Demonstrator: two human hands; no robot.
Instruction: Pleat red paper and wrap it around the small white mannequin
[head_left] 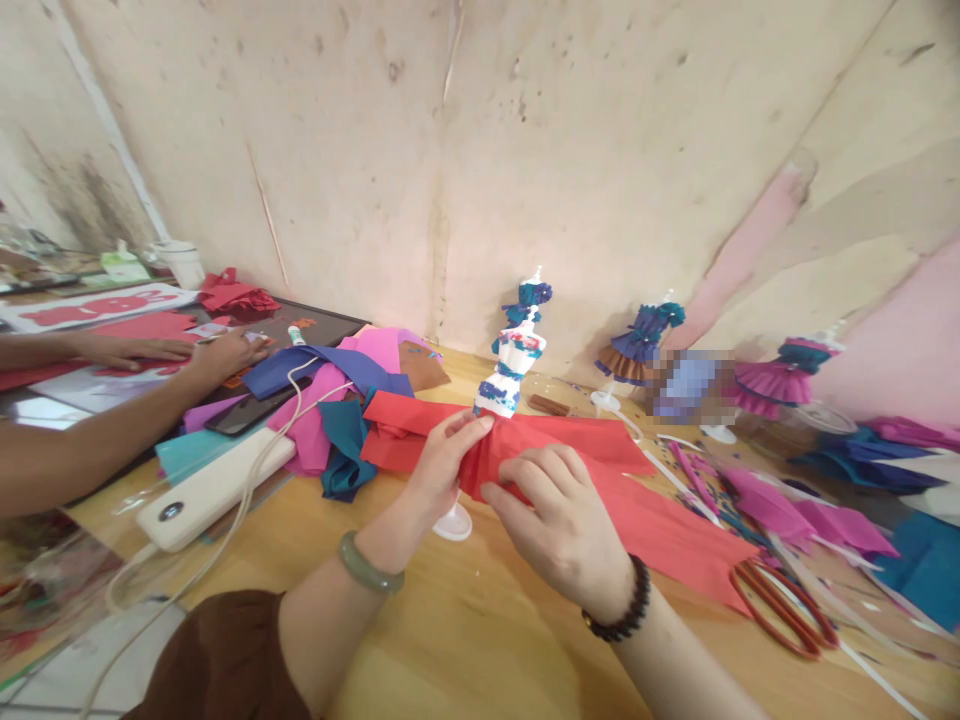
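Observation:
A small white dress-form mannequin (pixel 513 372) with blue and pink patches stands before me on a round white base (pixel 453 522). Red crepe paper (pixel 600 447) lies across its waist, gathered into folds at the front. My left hand (pixel 442 455) pinches the gathered paper against the mannequin's lower body, thumb on top. Just right of it, my right hand (pixel 551 510) has its fingers curled and closed on the folds of the same paper. Beyond my right hand, a longer strip of the red paper runs toward scissors with red handles (pixel 784 608).
Dressed mini mannequins (pixel 637 345) stand along the wall. At left are a white power strip (pixel 217 490) with a cable, a dark phone (pixel 251 408) and coloured paper (pixel 330 365). Another person's hands (pixel 225 350) work over red cut paper. Paper scraps (pixel 780 510) lie at right.

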